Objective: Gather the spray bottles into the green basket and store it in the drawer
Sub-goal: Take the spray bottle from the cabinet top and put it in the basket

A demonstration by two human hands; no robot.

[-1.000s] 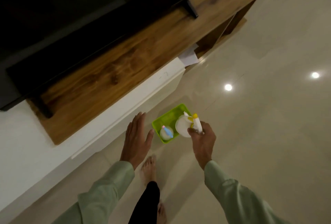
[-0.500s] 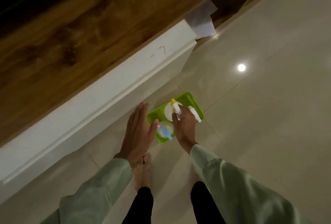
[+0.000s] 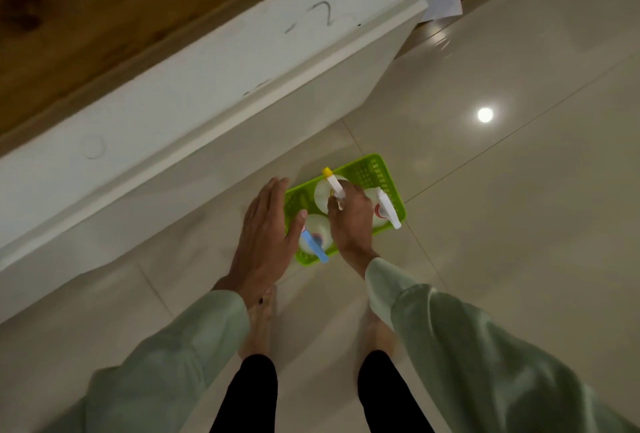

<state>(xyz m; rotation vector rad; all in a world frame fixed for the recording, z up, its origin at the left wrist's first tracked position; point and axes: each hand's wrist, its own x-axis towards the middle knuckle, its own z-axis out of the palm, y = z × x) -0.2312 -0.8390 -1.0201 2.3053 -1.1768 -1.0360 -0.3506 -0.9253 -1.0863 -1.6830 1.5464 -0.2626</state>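
Note:
A green basket [image 3: 372, 169] stands on the tiled floor beside the white cabinet. Three white spray bottles are upright inside it. My right hand [image 3: 349, 221] grips the head of the yellow-tipped spray bottle [image 3: 329, 187] at the basket's far left. A blue-nozzled spray bottle [image 3: 315, 240] sits at the near end. A white-nozzled spray bottle [image 3: 386, 209] stands at the right side. My left hand [image 3: 265, 238] is flat with fingers apart, resting against the basket's left edge, thumb touching the rim.
The white cabinet front [image 3: 194, 114] with pencil marks runs diagonally on the left, under a wooden top [image 3: 104, 17]. White paper [image 3: 443, 0] sticks out at the cabinet's far end. My bare feet [image 3: 259, 322] stand just behind the basket. Glossy tiles [image 3: 502, 225] stretch to the right.
My right hand has lowered the yellow-tipped bottle into the basket. The view has dropped closer to the floor. My left hand has come up against the basket's left side.

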